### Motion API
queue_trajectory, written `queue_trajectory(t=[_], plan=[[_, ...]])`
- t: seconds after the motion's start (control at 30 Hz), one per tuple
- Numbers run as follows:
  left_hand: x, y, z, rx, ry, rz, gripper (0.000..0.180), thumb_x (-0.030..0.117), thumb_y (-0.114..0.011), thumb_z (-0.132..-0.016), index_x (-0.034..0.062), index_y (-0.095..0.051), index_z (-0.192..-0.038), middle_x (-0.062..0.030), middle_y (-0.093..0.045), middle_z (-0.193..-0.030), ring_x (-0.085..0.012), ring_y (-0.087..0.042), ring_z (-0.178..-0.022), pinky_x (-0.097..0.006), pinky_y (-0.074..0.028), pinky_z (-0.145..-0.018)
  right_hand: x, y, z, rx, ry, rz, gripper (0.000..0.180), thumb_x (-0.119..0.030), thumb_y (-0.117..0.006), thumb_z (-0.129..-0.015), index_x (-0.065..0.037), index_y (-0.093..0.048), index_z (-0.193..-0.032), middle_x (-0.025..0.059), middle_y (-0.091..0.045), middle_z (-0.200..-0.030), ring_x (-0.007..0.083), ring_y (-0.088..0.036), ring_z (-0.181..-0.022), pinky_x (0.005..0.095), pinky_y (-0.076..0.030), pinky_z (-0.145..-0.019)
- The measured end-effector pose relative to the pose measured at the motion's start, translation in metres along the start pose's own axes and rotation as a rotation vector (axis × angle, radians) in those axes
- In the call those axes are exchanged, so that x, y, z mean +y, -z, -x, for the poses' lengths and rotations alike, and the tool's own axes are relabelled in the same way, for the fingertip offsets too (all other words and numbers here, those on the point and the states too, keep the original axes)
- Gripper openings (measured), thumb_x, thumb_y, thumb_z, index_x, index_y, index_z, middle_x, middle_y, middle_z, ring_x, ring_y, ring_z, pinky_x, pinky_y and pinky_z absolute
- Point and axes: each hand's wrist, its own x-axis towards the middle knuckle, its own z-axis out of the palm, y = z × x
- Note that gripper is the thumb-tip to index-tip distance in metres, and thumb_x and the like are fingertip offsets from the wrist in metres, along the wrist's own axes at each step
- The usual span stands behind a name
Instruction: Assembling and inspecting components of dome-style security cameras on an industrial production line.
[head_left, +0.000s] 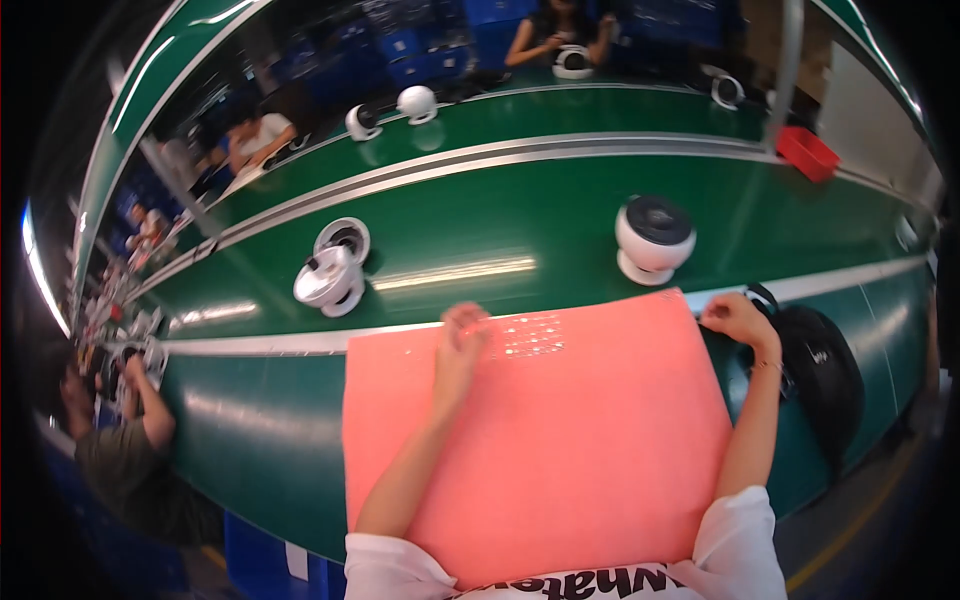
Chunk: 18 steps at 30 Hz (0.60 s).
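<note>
A pink mat (560,450) lies in front of me on the green bench. Near its far edge is a clear sheet (535,335) with rows of small shiny pieces. My left hand (463,335) hovers just left of that sheet, its fingers loosely bent and apart; I see nothing held in them. Past the mat's far right corner, my right hand (740,320) has thumb and fingertips pressed together. Whatever they pinch is too small to make out. Right beside this hand lies a black bag (820,370).
Beyond the mat, a white round device with a dark top (655,235) stands on the green conveyor belt (500,230). An opened white device (335,275) is further left. A red bin (808,153) sits at the far right. A co-worker (135,440) works at the left; others sit across.
</note>
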Motion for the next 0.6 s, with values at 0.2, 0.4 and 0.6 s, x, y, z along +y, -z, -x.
queue_trajectory(t=[0.2, 0.4, 0.6], plan=[[-0.001, 0.152, -0.075, 0.750, 0.028, 0.804, 0.064, 0.023, -0.070, -0.080, 0.0101, -0.028, -0.126, -0.0176, -0.032, -0.130, -0.0301, -0.043, -0.118, -0.040, -0.043, -0.095, -0.030, -0.009, 0.002, -0.039, -0.106, 0.007, 0.006, -0.005, -0.067, -0.073, -0.001, -0.066, -0.076, 0.0023, -0.063, -0.067, 0.0089, -0.057, -0.064, 0.0230, -0.047, -0.061], [-0.060, 0.218, -0.099, 0.691, -0.057, 0.913, 0.070, 0.029, -0.071, -0.079, 0.0117, -0.030, -0.133, -0.0143, -0.038, -0.129, -0.0297, -0.041, -0.120, -0.040, -0.037, -0.100, -0.036, -0.008, 0.005, -0.063, -0.131, 0.049, 0.005, -0.005, -0.067, -0.072, -0.001, -0.065, -0.075, 0.0023, -0.062, -0.066, 0.0097, -0.057, -0.062, 0.0242, -0.047, -0.059], [-0.033, 0.197, -0.097, 0.720, -0.179, 0.692, 0.063, 0.021, -0.066, -0.084, 0.0048, -0.033, -0.135, -0.0147, -0.043, -0.130, -0.0271, -0.044, -0.123, -0.041, -0.034, -0.105, -0.079, -0.004, 0.016, 0.296, -0.010, 0.302, 0.014, -0.007, -0.067, -0.072, -0.001, -0.062, -0.084, 0.0107, -0.062, -0.077, 0.0206, -0.061, -0.069, 0.0304, -0.049, -0.065]])
